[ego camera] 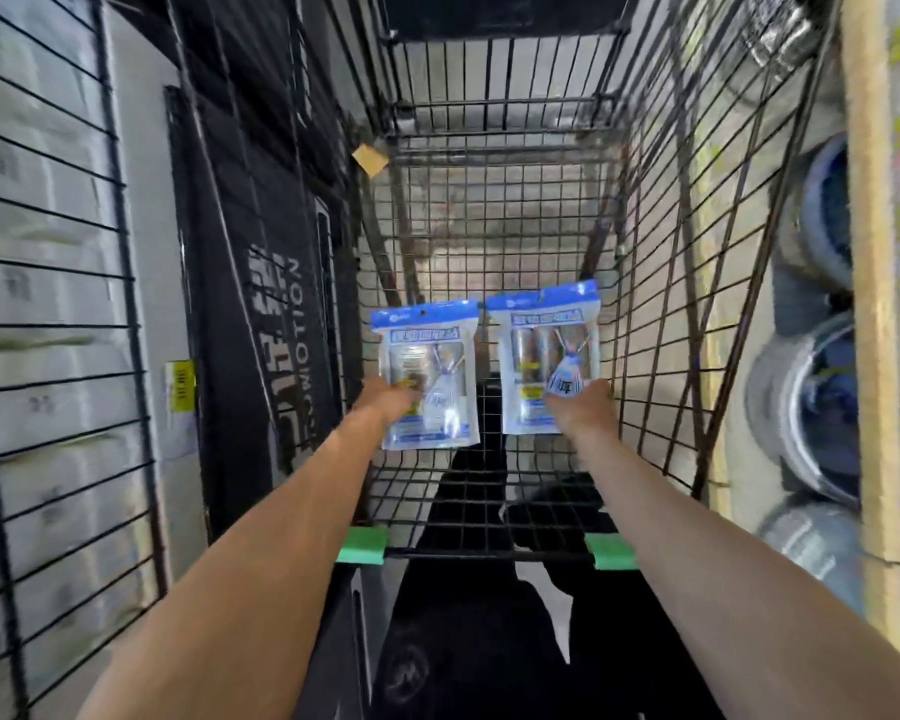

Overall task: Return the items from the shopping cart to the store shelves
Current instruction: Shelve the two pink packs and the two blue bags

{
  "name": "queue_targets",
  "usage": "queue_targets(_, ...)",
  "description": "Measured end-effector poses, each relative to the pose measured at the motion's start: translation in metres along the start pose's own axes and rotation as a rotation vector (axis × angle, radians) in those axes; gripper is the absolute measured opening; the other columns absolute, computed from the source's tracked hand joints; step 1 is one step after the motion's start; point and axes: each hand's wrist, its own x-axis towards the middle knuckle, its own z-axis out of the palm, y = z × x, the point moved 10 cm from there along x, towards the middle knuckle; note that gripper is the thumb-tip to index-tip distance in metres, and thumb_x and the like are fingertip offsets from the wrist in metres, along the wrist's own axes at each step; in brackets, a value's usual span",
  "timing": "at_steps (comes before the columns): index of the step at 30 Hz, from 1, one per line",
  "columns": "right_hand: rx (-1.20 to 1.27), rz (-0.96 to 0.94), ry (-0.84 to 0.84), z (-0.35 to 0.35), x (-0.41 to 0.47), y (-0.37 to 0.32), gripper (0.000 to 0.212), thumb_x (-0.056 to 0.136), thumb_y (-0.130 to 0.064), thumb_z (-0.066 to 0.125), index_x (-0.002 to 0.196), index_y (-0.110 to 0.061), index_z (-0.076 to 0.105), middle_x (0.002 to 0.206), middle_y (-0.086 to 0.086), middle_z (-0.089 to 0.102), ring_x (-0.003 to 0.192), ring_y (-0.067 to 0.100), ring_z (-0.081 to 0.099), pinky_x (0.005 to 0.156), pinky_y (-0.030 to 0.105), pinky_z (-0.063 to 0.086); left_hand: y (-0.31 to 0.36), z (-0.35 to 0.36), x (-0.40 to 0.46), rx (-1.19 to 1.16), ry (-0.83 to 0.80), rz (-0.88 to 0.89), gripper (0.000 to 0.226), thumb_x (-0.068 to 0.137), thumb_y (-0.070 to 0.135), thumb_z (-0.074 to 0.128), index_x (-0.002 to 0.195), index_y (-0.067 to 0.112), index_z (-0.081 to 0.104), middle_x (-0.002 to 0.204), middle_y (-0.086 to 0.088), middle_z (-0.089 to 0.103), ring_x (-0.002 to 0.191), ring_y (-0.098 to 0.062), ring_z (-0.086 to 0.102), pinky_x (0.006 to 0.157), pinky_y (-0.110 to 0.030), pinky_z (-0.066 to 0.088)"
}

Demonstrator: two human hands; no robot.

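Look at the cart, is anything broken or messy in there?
Nothing looks broken or spilled. The left hand holds one blue packet and the right hand holds another packet, both upright and whole, inside the cart. One small oddity: a tan tag hangs crooked on the cart's far left corner.

Even, fairly bright light overhead. Motion blur smears the shelves [884, 314] at both sides. Wide-angle distortion bends the edges.

Inside the shopping cart [500, 283], the left hand [385, 400] holds one packet [427, 371] and the right hand [583, 402] holds another packet [546, 356], side by side. A wire rack [48, 304] stands left of the cart, and metal pots [806, 402] lie on a shelf [871, 304] to its right.
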Motion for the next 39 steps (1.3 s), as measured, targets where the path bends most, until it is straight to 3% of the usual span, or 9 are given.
queue_targets(2, 0.009, -0.002, 0.022, -0.007, -0.007, -0.008, 0.075, 0.068, -0.046, 0.082, 0.121, -0.001, 0.054, 0.120, 0.015, 0.064, 0.109, 0.035, 0.064, 0.087, 0.043, 0.056, -0.004, 0.002, 0.003, -0.054, 0.003, 0.000, 0.083, 0.089, 0.025, 0.074, 0.151, 0.001, 0.025, 0.154, -0.013, 0.039, 0.138, -0.030, 0.043, 0.112, -0.035, 0.037)
queue_targets(5, 0.100, 0.006, -0.078, 0.003, -0.008, -0.010, 0.071, 0.081, -0.036, 0.080, 0.136, -0.003, 0.050, 0.126, 0.005, 0.056, 0.119, 0.031, 0.058, 0.088, 0.032, 0.046, -0.004, 0.002, 0.005, -0.059, 0.006, 0.015, 0.074, 0.082, 0.029, 0.080, 0.140, 0.001, 0.042, 0.141, -0.009, 0.051, 0.128, -0.030, 0.053, 0.107, -0.033, 0.041)
queue_targets(9, 0.323, 0.015, -0.094, 0.005, -0.008, -0.011, 0.052, 0.080, -0.026, 0.083, 0.119, -0.007, 0.055, 0.122, 0.002, 0.064, 0.104, 0.023, 0.062, 0.087, 0.032, 0.049, 0.000, -0.001, 0.011, -0.111, 0.033, 0.057, 0.051, 0.079, 0.026, 0.083, 0.118, 0.007, 0.057, 0.129, -0.008, 0.061, 0.111, -0.027, 0.063, 0.100, -0.034, 0.050)
queue_targets(16, 0.129, -0.105, 0.017, -0.016, -0.034, -0.054, 0.057, 0.073, -0.021, 0.087, 0.119, -0.013, 0.054, 0.105, -0.001, 0.063, 0.099, 0.023, 0.063, 0.086, 0.033, 0.049, 0.032, 0.003, -0.011, -0.083, 0.064, 0.217, 0.052, 0.080, 0.011, 0.081, 0.113, 0.014, 0.041, 0.102, 0.000, 0.060, 0.093, -0.018, 0.059, 0.082, -0.031, 0.049)
queue_targets(21, 0.094, -0.341, 0.229, -0.064, -0.083, -0.093, 0.045, 0.075, -0.027, 0.083, 0.111, -0.017, 0.057, 0.106, 0.000, 0.072, 0.095, 0.025, 0.068, 0.079, 0.031, 0.051, 0.082, -0.021, -0.056, 0.056, 0.146, 0.484, 0.047, 0.076, 0.013, 0.081, 0.116, 0.018, 0.058, 0.103, 0.002, 0.072, 0.097, -0.021, 0.068, 0.091, -0.041, 0.056)
queue_targets(26, 0.469, -0.464, 0.239, -0.118, -0.133, -0.119, 0.041, 0.068, -0.024, 0.085, 0.102, -0.017, 0.064, 0.093, -0.002, 0.073, 0.085, 0.020, 0.070, 0.081, 0.038, 0.057, 0.165, -0.068, -0.136, -0.083, 0.117, 0.805, 0.034, 0.079, 0.014, 0.082, 0.109, 0.022, 0.067, 0.101, 0.005, 0.075, 0.092, -0.016, 0.072, 0.084, -0.042, 0.059)
queue_targets(30, 0.693, -0.570, 0.217, -0.169, -0.170, -0.133, 0.035, 0.073, -0.016, 0.084, 0.104, -0.015, 0.066, 0.090, -0.006, 0.073, 0.076, 0.001, 0.067, 0.070, 0.019, 0.050, 0.223, -0.099, -0.206, -0.265, 0.113, 1.009, 0.026, 0.081, 0.011, 0.080, 0.103, 0.016, 0.068, 0.099, -0.008, 0.076, 0.092, -0.029, 0.074, 0.083, -0.049, 0.060)
queue_targets(35, 1.063, -0.590, 0.127, -0.234, -0.194, -0.117, 0.033, 0.071, -0.006, 0.084, 0.099, -0.017, 0.070, 0.094, 0.003, 0.078, 0.087, 0.023, 0.075, 0.081, 0.043, 0.061, 0.282, -0.084, -0.288, -0.356, -0.053, 1.146, 0.026, 0.088, 0.003, 0.069, 0.112, 0.010, 0.066, 0.094, 0.002, 0.077, 0.084, -0.017, 0.072, 0.073, -0.035, 0.061)
queue_targets(39, 1.316, -0.640, 0.096, -0.289, -0.218, -0.074, 0.040, 0.069, -0.003, 0.079, 0.107, -0.011, 0.070, 0.108, 0.012, 0.076, 0.102, 0.030, 0.072, 0.089, 0.045, 0.058, 0.320, -0.021, -0.352, -0.264, -0.279, 1.232, 0.031, 0.090, -0.004, 0.062, 0.108, 0.021, 0.067, 0.098, 0.004, 0.077, 0.087, -0.011, 0.073, 0.077, -0.030, 0.061)
